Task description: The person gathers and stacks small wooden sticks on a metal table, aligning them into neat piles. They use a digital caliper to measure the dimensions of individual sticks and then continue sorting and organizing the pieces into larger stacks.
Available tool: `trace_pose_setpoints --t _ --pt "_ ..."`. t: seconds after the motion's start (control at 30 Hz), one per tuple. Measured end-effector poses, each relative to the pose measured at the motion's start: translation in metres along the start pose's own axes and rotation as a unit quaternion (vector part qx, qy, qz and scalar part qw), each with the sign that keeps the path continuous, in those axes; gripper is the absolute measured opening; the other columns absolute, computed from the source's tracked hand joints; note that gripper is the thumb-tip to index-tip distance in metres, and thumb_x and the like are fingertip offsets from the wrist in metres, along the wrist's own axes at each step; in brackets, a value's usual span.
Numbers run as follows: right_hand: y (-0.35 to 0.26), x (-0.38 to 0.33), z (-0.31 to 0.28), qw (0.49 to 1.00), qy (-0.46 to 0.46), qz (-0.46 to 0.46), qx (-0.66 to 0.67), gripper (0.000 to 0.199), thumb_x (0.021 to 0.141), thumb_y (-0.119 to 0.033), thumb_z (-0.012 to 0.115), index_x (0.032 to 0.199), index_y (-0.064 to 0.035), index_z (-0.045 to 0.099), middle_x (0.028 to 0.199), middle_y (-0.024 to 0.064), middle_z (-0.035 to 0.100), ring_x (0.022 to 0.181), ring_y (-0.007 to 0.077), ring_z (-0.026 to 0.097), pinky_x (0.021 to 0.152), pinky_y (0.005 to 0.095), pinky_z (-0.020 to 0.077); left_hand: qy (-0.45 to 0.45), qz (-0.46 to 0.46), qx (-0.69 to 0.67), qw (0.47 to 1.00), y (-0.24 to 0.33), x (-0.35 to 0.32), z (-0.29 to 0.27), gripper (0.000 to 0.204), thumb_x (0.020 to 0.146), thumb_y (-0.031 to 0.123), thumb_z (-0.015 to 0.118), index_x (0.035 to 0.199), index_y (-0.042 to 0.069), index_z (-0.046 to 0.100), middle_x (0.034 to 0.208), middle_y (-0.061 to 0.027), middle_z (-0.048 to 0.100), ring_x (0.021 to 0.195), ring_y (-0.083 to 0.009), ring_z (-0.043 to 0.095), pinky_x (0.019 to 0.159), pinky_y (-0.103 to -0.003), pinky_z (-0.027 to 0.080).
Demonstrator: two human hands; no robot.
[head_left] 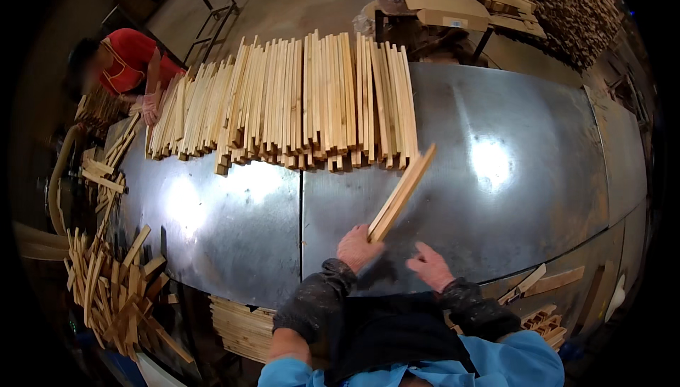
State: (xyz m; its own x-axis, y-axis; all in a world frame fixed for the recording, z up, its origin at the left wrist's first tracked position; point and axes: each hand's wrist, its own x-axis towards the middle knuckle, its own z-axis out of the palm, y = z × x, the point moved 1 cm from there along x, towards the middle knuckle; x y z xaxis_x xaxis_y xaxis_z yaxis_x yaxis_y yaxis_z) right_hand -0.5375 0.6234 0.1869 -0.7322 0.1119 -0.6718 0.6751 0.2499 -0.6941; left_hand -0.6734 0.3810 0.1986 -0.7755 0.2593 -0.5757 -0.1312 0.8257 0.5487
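My left hand is closed around the near end of some light wooden strips, at least two lying side by side. They slant up and to the right, their far end close to the right edge of a long row of wooden strips. To the right, my right hand hovers near the front edge of the metal tabletop, apart from the wood. One of its fingers points out toward the left, and nothing shows in it.
A co-worker in red bends over the row's left end, a gloved hand on it. Loose offcuts heap up at the lower left. Stacked strips sit below the front edge. Behind stands a table with cardboard.
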Motion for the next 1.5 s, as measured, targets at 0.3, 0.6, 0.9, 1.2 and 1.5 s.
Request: trace_pose_setpoints --t 0.3,0.6,0.9,1.2,1.5 --pt "-0.103 0.02 0.108 0.844 0.008 -0.118 0.523 0.069 0.11 -0.029 0.066 0.169 -0.0113 0.035 0.154 0.0138 0.059 0.143 0.0296 0.057 0.115 0.0443 0.0499 0.135 0.044 -0.499 0.855 0.082 0.027 -0.033 0.055 0.092 0.025 0.082 0.136 0.0 0.061 0.11 -0.012 0.072 0.093 -0.0216 0.07 0.08 -0.04 0.059" --pt "-0.148 0.059 0.054 0.972 0.188 -0.141 -0.006 0.089 0.088 0.004 0.077 0.167 -0.0068 0.038 0.147 0.0136 0.063 0.131 0.0239 0.063 0.109 0.0353 0.0539 0.033 0.102 -0.338 0.935 0.065 0.046 -0.071 0.1 0.097 0.056 0.073 0.171 0.002 0.032 0.165 -0.0265 0.049 0.146 -0.0405 0.054 0.122 -0.044 0.044" --pt "-0.21 0.242 -0.036 0.971 0.108 -0.191 0.093 0.07 0.086 0.008 0.069 0.153 -0.0008 0.05 0.126 0.0113 0.068 0.115 0.0226 0.064 0.102 0.0364 0.0549 0.334 -0.009 -0.413 0.848 -0.103 0.131 -0.155 0.088 0.096 0.028 0.081 0.166 -0.005 0.039 0.166 -0.0259 0.05 0.152 -0.0373 0.049 0.127 -0.042 0.037" --pt "-0.231 0.366 -0.008 0.957 0.221 -0.097 -0.162 0.092 0.085 -0.023 0.086 0.163 0.0026 0.043 0.151 0.0275 0.058 0.142 0.0398 0.056 0.121 0.0426 0.0448 0.341 -0.062 -0.334 0.877 -0.177 0.203 -0.182 0.083 0.092 0.028 0.086 0.159 -0.006 0.049 0.159 -0.0263 0.056 0.148 -0.0395 0.052 0.124 -0.044 0.04" --pt "-0.233 0.363 -0.021 0.958 0.166 -0.056 -0.226 0.098 0.097 -0.055 0.075 0.164 0.0065 0.039 0.162 0.0316 0.049 0.152 0.0431 0.047 0.127 0.0463 0.0379 0.357 -0.089 -0.204 0.907 -0.151 0.204 -0.187 0.094 0.087 0.041 0.091 0.155 -0.01 0.051 0.155 -0.0296 0.057 0.145 -0.0427 0.054 0.122 -0.047 0.043"
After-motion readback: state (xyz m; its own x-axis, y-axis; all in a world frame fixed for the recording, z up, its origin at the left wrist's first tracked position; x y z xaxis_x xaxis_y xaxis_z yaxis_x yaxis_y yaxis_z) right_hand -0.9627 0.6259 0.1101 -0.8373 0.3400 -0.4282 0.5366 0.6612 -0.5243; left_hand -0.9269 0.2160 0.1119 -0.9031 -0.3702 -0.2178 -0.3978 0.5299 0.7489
